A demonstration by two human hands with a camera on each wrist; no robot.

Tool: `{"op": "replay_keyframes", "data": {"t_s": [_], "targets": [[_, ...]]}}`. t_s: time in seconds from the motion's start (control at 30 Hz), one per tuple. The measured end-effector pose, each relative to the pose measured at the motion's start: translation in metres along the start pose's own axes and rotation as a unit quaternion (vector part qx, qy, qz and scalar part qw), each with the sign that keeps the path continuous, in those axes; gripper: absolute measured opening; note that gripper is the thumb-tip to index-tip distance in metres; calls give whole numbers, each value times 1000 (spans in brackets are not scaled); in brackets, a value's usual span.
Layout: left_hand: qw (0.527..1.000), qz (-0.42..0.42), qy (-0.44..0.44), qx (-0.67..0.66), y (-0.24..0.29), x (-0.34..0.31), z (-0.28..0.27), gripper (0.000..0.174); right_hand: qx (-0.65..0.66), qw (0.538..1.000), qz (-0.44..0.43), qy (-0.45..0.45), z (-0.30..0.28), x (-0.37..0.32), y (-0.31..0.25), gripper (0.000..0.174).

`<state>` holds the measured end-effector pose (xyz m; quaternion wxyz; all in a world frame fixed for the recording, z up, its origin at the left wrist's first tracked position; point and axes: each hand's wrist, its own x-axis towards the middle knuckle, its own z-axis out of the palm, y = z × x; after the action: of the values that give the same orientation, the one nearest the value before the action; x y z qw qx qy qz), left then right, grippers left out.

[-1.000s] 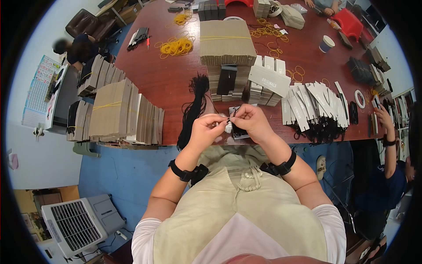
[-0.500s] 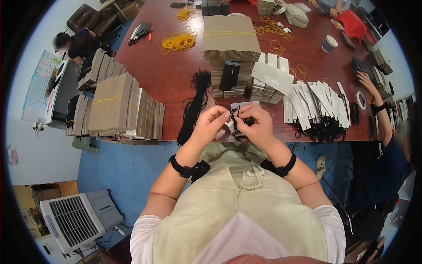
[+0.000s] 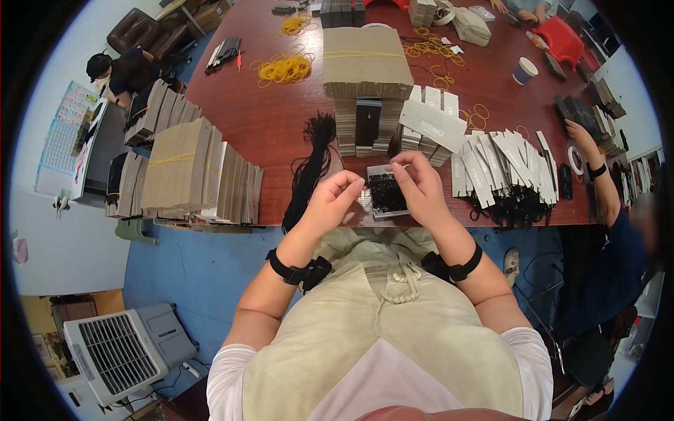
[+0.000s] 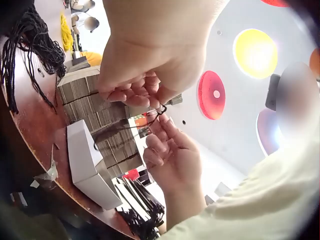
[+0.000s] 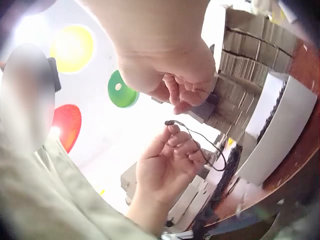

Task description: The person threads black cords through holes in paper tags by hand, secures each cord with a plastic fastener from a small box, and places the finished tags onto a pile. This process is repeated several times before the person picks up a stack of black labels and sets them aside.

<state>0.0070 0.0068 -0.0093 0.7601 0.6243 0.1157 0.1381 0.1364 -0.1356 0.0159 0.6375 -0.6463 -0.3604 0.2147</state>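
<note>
My left hand [image 3: 335, 200] pinches a thin black cord [image 5: 200, 136] between thumb and fingertips. In the right wrist view its small knotted end sticks up from the pinch and a loop hangs beside the fingers. My right hand [image 3: 423, 188] is just to the right, fingers loosely bent and thumb apart, with nothing seen in its grasp. Beneath the hands, at the table edge, stands a small white box [image 4: 82, 155] filled with black cord pieces [image 3: 386, 194]. A long bundle of black cords [image 3: 314, 168] lies left of my left hand.
Banded stacks of grey card [image 3: 368, 67] stand ahead, with white printed tags [image 3: 432, 126] beside them. A pile of corded white tags [image 3: 507, 165] lies right; more card stacks [image 3: 179, 168] stand left. Yellow rubber bands [image 3: 284, 68] lie farther back. Another person's arm [image 3: 597, 158] reaches in from the right.
My hands were together at the cord; my right hand has drawn away to the right, uncovering the box. The person at right has shifted their arm; the person at left has lowered their head slightly.
</note>
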Motion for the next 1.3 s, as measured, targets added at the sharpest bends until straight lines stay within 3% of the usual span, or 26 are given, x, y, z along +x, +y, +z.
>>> {"op": "replay_keyframes", "data": {"t_s": [0.07,0.17,0.2,0.3,0.4,0.5,0.6,0.93,1.03,1.13,1.2,1.27,1.3], "targets": [[1000,-26,-11,9,7,-3,-4,14,21,994,-12,-104,-3,1,-7,19],[999,-37,-16,19,17,-2,-2,14,168,933,218,-231,-3,5,-15,25],[999,-30,-14,16,21,-2,0,14,184,915,262,-246,-4,7,-18,33],[999,-39,-19,19,21,-3,-3,15,153,910,296,-248,-9,10,-14,25],[998,-38,-22,42,20,-4,-1,14,72,952,200,-220,-8,10,-1,13],[997,-53,-24,46,17,-5,1,14,74,966,149,-196,-3,6,11,5],[996,-66,-31,44,9,-5,-1,14,-38,970,160,-177,-5,5,15,8],[989,-140,-50,13,11,-7,-2,15,-93,972,145,-158,-6,4,-4,14],[994,-95,-61,4,-1,-8,-5,15,-79,976,131,-154,-7,3,2,13],[984,-47,-156,-68,-5,-10,-9,17,-67,980,123,-138,-17,3,-4,12],[991,-53,-92,-83,-3,-8,-13,18,-77,988,93,-92,-23,5,0,13],[996,-64,-27,-56,0,-8,-14,21,-29,987,114,-108,-23,2,-11,13],[996,-75,-37,-39,5,-7,-11,22,-6,986,122,-115,-22,2,-18,13]]}}
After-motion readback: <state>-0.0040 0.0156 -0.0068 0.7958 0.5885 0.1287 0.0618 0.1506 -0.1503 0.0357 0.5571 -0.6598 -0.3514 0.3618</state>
